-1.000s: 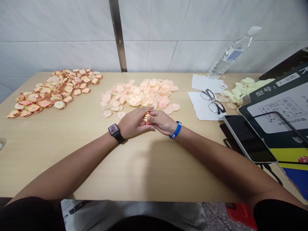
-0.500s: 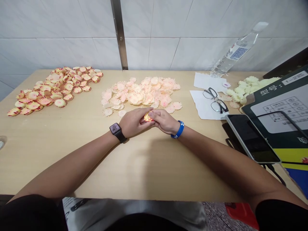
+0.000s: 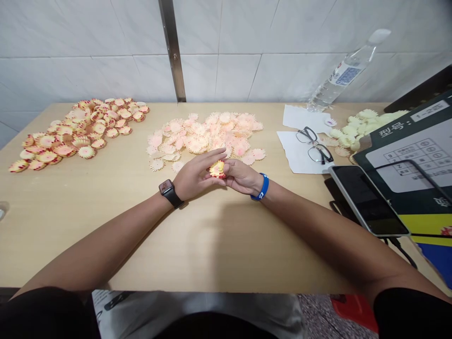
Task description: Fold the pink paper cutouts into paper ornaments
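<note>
My left hand (image 3: 196, 175) and my right hand (image 3: 239, 175) meet over the middle of the wooden table (image 3: 141, 226). Both pinch a small yellow flower with a red rim (image 3: 216, 168) between their fingertips. The left index finger stretches out above the flower. A black watch sits on my left wrist and a blue band on my right. Just behind the hands lies a heap of pale pink flat petal pieces (image 3: 208, 134).
A pile of red-and-yellow flowers (image 3: 77, 132) lies at the far left, pale yellow pieces (image 3: 360, 125) at the far right. Glasses (image 3: 312, 143) rest on white paper. A tilted water bottle (image 3: 344, 70), a phone (image 3: 367, 200) and a printed box (image 3: 416, 160) stand at the right.
The flower has turned up so its yellow face shows between the hands. My left index finger has lifted and stretched out over it. The hands stay in place.
</note>
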{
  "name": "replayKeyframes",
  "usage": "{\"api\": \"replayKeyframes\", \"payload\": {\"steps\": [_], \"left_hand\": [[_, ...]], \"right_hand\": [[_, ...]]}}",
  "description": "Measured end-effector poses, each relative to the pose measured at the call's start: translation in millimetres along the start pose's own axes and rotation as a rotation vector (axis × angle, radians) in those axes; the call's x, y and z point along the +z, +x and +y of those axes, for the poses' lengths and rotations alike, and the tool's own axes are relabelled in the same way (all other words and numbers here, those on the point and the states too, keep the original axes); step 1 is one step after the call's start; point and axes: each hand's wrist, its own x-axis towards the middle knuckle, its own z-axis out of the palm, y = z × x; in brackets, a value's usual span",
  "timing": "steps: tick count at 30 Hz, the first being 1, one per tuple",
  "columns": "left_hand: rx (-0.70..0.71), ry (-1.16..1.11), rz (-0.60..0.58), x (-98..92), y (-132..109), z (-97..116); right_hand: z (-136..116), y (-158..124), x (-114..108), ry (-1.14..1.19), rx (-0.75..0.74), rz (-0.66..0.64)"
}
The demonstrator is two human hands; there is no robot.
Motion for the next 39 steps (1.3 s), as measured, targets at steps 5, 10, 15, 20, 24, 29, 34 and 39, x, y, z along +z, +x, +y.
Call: {"api": "replayKeyframes", "payload": {"steps": [5,10,15,20,24,29,34,39], "left_hand": [[0.009,0.052,-0.019,4.5,-1,1],[-0.036,0.118,-0.007,5.2,-4,3],[-0.024,0.085,0.004,4.1,-3,0],[-0.032,0.012,0.007,1.8,-1,0],[-0.056,-0.07,0.045,-1.0,1,2],[-0.166,-0.047,0.117,-4.0,2,2],[-0.286,0.022,0.097,-1.9,2,-1],[-0.387,-0.166,0.029,2.0,2,1]], "right_hand": [[1,0,10,-0.04,0.019,0.132],[-1,-2,13,-0.127,-0.023,0.111],[-4,-3,11,-0.172,-0.054,0.031],[-3,-5,9,-0.107,-0.072,-0.015],[-4,-6,6,-0.016,-0.053,-0.028],[-6,-3,4,-0.017,-0.07,0.08],[-2,1,4,-0.359,-0.294,0.382],[6,-2,8,-0.747,-0.527,0.497]]}}
